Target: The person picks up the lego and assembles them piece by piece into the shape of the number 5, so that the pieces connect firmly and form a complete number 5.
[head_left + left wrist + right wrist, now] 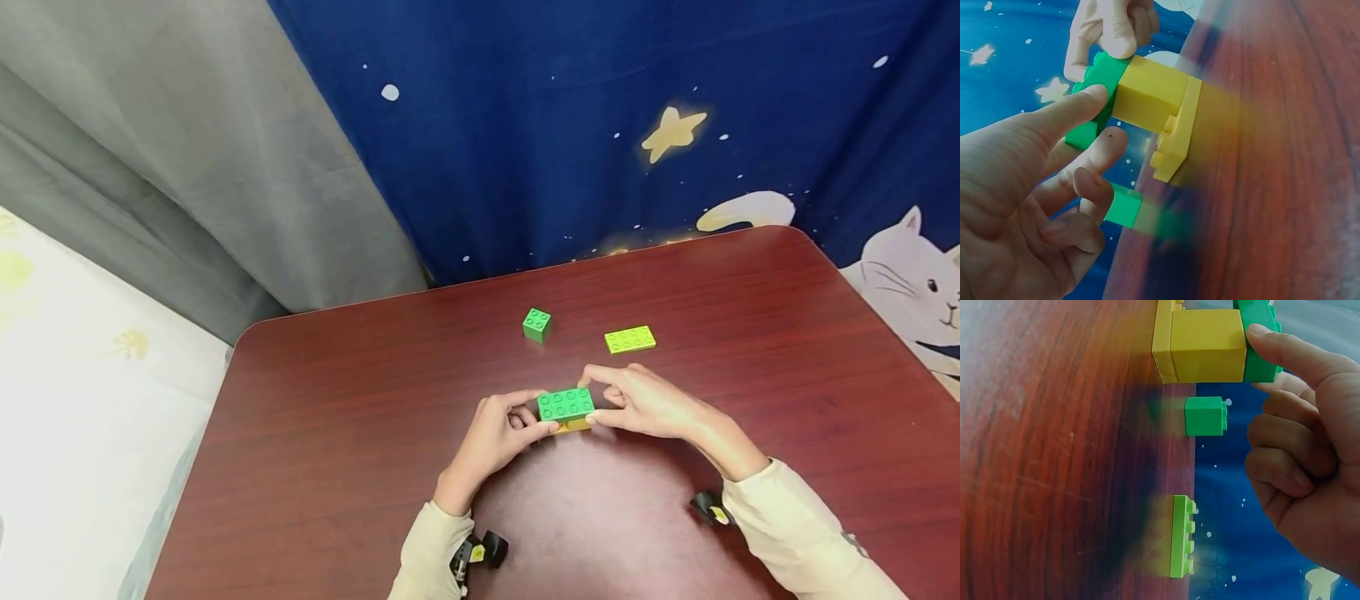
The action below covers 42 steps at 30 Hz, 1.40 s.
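A green eight-stud building brick (566,404) tops a small stack, level with the table. Beneath it, in the left wrist view, sits a square yellow brick (1150,90) on a thin yellow plate (1186,131) that lies on the tabletop. The green brick juts out past the yellow one on the left. My left hand (491,437) pinches its left end between thumb and index finger, the other fingers curled free. At the right end, my right hand (645,400) holds it with thumb and index finger, remaining fingers folded in.
Behind the stack stands a small green four-stud brick (536,325). A flat lime plate (630,339) with studs lies right of it. The reddish-brown table (337,433) ends at the back near a blue curtain (525,125) and a grey curtain (225,150).
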{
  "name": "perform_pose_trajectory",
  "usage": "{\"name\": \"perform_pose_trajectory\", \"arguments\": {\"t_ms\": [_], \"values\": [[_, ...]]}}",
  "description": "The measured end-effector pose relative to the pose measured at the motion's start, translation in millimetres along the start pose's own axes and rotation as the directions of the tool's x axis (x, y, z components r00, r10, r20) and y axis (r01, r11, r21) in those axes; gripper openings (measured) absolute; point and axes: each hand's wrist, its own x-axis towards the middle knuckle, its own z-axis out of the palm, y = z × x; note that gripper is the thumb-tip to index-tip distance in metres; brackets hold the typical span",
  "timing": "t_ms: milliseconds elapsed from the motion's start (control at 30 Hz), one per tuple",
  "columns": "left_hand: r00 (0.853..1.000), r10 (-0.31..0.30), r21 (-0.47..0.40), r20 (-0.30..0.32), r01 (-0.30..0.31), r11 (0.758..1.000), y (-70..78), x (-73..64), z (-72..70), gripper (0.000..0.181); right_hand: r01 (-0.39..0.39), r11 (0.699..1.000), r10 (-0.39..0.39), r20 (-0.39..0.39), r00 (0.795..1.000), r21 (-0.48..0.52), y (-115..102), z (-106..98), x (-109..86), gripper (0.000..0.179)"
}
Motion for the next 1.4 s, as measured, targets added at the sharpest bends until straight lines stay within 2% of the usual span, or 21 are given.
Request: {"name": "perform_pose_trajectory", "arguments": {"t_ms": [333, 533, 600, 767, 833, 967, 1167, 1400], "values": [[1.000, -0.001, 0.015, 0.008, 0.001, 1.000, 4.1, -0.1, -2.2, 0.035, 0.004, 1.000, -0.003, -0.002, 1.000, 0.013, -1.0, 1.1, -0.3, 0.023], [0.998, -0.066, -0.104, -0.003, 0.065, 0.992, 0.4, -3.3, -1.0, 0.036, -0.009, 1.000, 0.009, 0.007, 1.000, 0.006, -2.4, 4.0, 1.9, 0.025], [0.996, -0.091, -0.146, 0.004, 0.091, 0.985, 7.4, -4.5, -2.4, 0.036, -0.015, 1.000, 0.015, 0.008, 1.000, -0.002, -3.3, 4.1, 1.5, 0.026], [0.993, -0.114, -0.199, 0.040, 0.119, 0.973, 7.9, -2.0, -2.7, 0.037, -0.036, 0.999, 0.036, 0.010, 0.999, -0.013, -4.3, 2.6, -1.5, 0.028], [0.992, -0.111, -0.197, 0.057, 0.120, 0.973, 0.4, -0.1, -2.0, 0.038, -0.046, 0.999, 0.047, 0.013, 0.999, -0.017, -4.4, 2.3, -2.2, 0.029], [0.992, -0.102, -0.179, 0.075, 0.114, 0.977, 1.7, 2.3, -4.1, 0.037, -0.057, 0.998, 0.057, 0.016, 0.998, -0.039, -5.5, 0.2, -2.6, 0.030], [0.996, -0.077, -0.169, 0.041, 0.083, 0.982, 4.5, 3.5, -2.7, 0.036, -0.052, 0.997, 0.051, -0.020, 0.999, -0.056, -7.2, -3.3, -2.9, 0.031], [0.995, -0.091, -0.115, 0.033, 0.095, 0.989, 6.6, -1.5, -1.1, 0.034, -0.049, 0.992, 0.045, -0.038, 0.998, -0.115, -6.4, 4.2, -6.2, 0.032]]}}
